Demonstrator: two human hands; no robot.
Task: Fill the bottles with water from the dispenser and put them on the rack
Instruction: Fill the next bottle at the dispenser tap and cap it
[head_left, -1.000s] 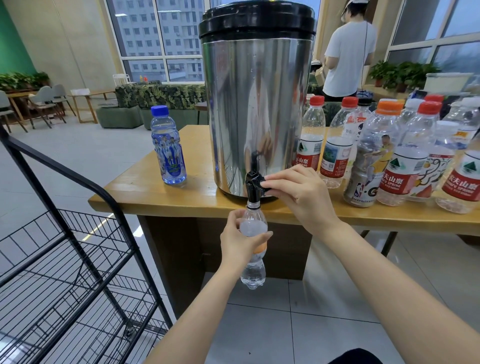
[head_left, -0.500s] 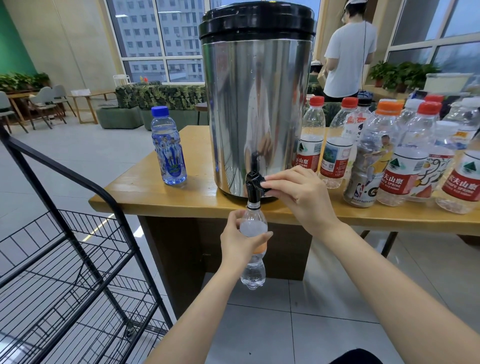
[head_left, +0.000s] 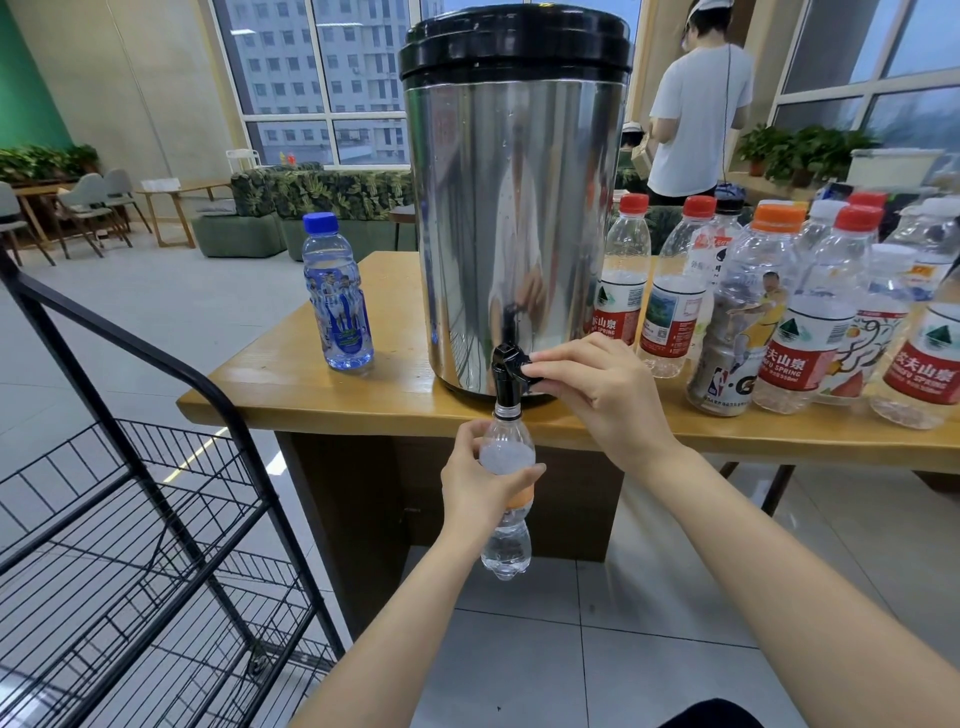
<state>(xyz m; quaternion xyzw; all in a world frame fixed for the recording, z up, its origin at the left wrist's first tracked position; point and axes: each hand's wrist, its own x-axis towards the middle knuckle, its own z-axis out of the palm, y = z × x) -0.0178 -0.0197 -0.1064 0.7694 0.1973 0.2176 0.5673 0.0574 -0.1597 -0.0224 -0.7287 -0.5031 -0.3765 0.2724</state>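
Head view: your left hand (head_left: 483, 488) grips a small clear plastic bottle with an orange label band (head_left: 506, 543). Its fingers (head_left: 519, 474) are curled round the bottle's middle. You hold it upright in the air in front of the table edge, its open neck directly under the black plastic tap (head_left: 506, 366). Water shows in the bottle's lower part; the exact level is hard to read.

The tap juts from the base of the tall stainless-steel water dispenser with a black lid (head_left: 514, 234), which stands on the light wooden table (head_left: 311, 397) near its front edge. Your right hand (head_left: 597, 395) is at the tap, and its fingers (head_left: 550, 358) pinch the tap's lever from the right side.

A blue-capped clear bottle with a blue label (head_left: 337, 296) stands on the table to the left of the dispenser, apart from it. A cluster of capped clear bottles with red, orange and white caps (head_left: 779, 322) stands to its right. The black wire rack (head_left: 130, 519) stands on the tiled floor at your left, near the table corner.
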